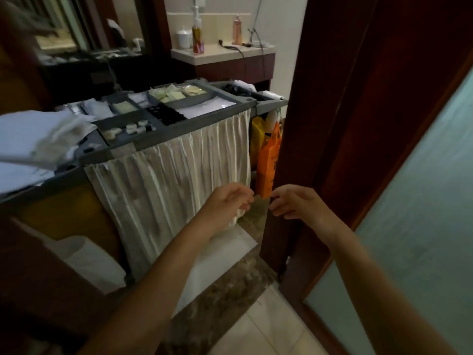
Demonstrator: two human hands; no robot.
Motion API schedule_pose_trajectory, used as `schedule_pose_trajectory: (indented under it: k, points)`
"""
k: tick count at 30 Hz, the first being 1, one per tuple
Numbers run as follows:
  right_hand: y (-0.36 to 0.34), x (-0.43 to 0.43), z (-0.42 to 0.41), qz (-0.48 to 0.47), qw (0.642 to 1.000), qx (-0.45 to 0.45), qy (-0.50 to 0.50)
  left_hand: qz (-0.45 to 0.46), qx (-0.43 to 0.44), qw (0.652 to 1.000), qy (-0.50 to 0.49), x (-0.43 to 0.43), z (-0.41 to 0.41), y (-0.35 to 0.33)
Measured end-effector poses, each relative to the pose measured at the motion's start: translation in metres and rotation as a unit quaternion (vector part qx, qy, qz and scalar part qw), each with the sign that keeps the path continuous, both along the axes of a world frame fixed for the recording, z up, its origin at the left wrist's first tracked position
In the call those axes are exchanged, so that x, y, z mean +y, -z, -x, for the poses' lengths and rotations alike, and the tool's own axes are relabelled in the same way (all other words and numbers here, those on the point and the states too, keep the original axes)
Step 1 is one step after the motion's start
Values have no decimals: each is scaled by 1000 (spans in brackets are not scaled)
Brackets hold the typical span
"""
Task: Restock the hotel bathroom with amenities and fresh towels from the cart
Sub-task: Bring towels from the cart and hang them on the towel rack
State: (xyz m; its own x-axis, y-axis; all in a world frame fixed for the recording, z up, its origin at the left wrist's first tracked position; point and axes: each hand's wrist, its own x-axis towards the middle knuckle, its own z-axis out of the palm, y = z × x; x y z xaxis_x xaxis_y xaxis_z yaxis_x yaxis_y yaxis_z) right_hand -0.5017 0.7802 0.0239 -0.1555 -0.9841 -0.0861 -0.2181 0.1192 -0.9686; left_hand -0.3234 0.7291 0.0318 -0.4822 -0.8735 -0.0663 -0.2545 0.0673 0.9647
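Note:
The grey housekeeping cart (143, 142) stands in the doorway, its front covered by a cream pleated curtain (169, 190). Its top tray holds small round amenity pots (133, 129), cream sachets (171, 94), a block of black caps (169, 114) and white packets. Folded white towels (38, 139) are stacked at the cart's left end. My left hand (227, 203) hovers in front of the curtain's lower right corner, fingers loosely curled and holding nothing. My right hand (294, 203) hangs beside it near the door frame, fingers loosely bent, also holding nothing.
An orange bag (268, 162) and a yellow one hang at the cart's right end. A dark wooden door frame (320, 124) and a frosted glass door (409, 226) stand on the right. Behind the cart, a counter (222, 51) carries bottles and a white cup.

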Motion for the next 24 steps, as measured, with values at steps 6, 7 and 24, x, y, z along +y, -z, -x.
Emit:
schedule_pose_trajectory:
  k: [6,7,24]
  points:
    - [-6,-103,-12,-31,998,27,-51,-6,-22,996,-85,-83,-19,7]
    - [-6,-120,-15,-34,997,22,-64,-2,-23,994,-103,-100,-24,6]
    - [-40,-413,-124,-23,978,54,-202,93,-153,967,-183,-374,-134,-41]
